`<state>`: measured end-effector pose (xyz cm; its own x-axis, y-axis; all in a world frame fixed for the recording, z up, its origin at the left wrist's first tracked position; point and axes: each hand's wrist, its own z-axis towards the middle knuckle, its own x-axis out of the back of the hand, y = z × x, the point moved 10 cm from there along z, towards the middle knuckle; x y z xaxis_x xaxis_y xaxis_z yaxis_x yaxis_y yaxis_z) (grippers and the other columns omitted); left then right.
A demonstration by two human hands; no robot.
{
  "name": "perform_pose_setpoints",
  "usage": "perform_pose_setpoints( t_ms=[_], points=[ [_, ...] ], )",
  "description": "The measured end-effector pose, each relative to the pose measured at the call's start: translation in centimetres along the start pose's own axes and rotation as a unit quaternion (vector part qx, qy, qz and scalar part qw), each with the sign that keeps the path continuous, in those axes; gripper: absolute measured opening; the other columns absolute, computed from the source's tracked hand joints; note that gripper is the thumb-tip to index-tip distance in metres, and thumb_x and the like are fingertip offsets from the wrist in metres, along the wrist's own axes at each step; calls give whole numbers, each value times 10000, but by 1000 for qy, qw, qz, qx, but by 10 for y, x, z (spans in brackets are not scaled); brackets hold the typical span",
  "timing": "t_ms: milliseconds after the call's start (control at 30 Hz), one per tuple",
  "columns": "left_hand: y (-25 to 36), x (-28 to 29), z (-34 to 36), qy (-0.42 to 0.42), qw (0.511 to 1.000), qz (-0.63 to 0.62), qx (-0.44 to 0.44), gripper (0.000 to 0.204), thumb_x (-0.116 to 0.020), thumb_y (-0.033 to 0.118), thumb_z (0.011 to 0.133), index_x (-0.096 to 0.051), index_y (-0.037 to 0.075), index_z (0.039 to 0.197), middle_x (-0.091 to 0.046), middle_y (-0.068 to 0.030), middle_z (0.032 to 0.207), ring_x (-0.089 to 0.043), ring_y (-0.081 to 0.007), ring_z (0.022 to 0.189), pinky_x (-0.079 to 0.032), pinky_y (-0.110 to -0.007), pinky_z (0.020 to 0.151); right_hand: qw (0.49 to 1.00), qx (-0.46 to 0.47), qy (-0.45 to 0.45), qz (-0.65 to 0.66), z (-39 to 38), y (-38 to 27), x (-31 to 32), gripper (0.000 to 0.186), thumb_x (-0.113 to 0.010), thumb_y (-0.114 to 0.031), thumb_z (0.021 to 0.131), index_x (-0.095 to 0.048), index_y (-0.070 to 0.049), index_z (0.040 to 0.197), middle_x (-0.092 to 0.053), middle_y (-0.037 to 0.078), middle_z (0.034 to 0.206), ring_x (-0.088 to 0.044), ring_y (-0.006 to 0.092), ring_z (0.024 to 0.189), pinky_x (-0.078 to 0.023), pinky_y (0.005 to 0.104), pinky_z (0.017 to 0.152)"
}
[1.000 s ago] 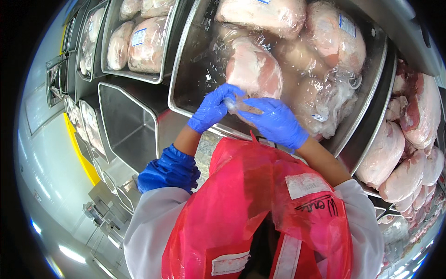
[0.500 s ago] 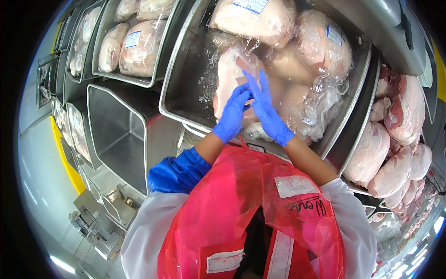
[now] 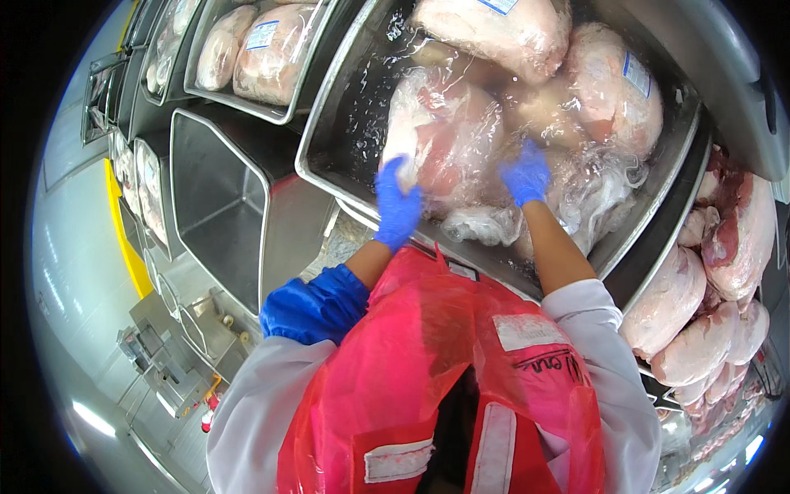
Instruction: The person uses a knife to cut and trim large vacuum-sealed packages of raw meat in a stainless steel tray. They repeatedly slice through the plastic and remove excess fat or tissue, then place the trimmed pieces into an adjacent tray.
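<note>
A large cut of meat in clear plastic wrap (image 3: 453, 136) lies in murky water in a metal tub (image 3: 336, 177). My left hand (image 3: 397, 206), in a blue glove, rests at its near left side, thumb and fingers apart. My right hand (image 3: 527, 174), also blue-gloved, is at the right of the same meat; its fingertips are blurred at the water, so their grip does not show. Crumpled clear plastic (image 3: 605, 185) floats just right of that hand. Two labelled bagged cuts sit behind: one bagged cut (image 3: 498, 33) at the far side, another bagged cut (image 3: 613, 95) at the far right.
Left of the tub stands a bare metal bin (image 3: 218, 198). Beyond it a metal tray (image 3: 284, 115) holds wrapped meat. Unwrapped meat cuts (image 3: 699, 329) are piled to the right. A smooth metal housing (image 3: 716, 74) overhangs the tub's far right corner.
My hands were close together over the meat; now they are apart, the left at its near left side, the right on its right. The wrapped meat has turned and shows more red.
</note>
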<state>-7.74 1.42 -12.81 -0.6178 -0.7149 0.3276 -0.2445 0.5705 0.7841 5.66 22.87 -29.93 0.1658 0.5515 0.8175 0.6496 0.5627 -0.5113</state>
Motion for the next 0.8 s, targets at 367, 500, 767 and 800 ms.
perform_pose_setpoints(
  t_ms=[367,500,767,800],
  points=[
    [-123,26,50,-9,912,392,120,606,-666,128,621,-465,-57,1162,-563,-230,1071,-590,-327,929,-501,-398,774,972,141,-174,67,-79,-173,41,605,-686,-286,723,-457,-5,1208,-507,189,1120,-475,355,1060,-381,382,937],
    [-88,41,35,148,967,-3,205,655,-709,154,609,-474,-52,1184,-590,-207,1011,-594,-319,918,-500,-393,777,957,-3,-261,127,-86,-134,-10,605,-705,-297,711,-477,16,1176,-504,149,1112,-490,263,1014,-410,344,883],
    [10,11,32,8,996,84,-15,728,-689,158,639,-416,-19,1290,-523,-238,1138,-563,-324,995,-469,-367,861,870,37,-267,412,-102,-121,-71,265,-557,-95,727,-643,-3,960,-639,70,854,-573,173,768,-466,299,728],
    [15,10,30,-12,993,105,-46,744,-679,152,648,-393,-12,1315,-505,-243,1167,-555,-328,1012,-462,-362,877,862,57,-291,411,-102,-140,-58,253,-535,-85,729,-650,-11,941,-640,73,824,-578,180,749,-469,304,722]
  ],
)
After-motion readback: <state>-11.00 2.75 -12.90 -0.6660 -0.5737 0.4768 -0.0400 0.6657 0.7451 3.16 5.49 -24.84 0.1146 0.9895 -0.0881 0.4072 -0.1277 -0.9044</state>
